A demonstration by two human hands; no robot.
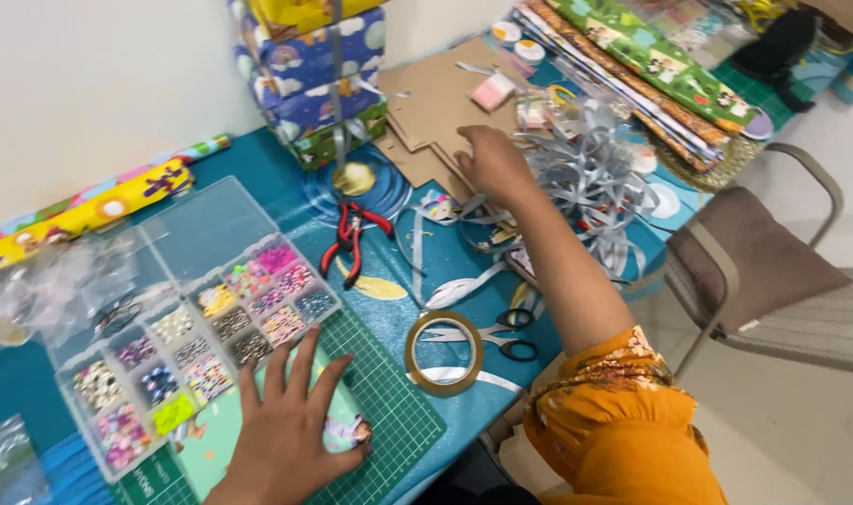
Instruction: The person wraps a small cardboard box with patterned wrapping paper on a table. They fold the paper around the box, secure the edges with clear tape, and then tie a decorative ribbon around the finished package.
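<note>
A table point(286, 178) with a teal patterned cover carries everything. At its near edge lies a green cutting mat point(389, 393), and beside that an open clear bead box point(193, 337) with many small compartments. Red pliers point(351, 238) lie near the middle, with a roll of tape point(443, 353) and black scissors point(501, 337) toward the right edge. Further back are sheets of brown cardboard point(436, 103), a tangle of silver ribbon point(590, 178), stacked wrapped boxes point(319, 75) and folded printed paper point(651, 65). A yellow roll of wrapping paper point(80, 215) lies along the wall.
</note>
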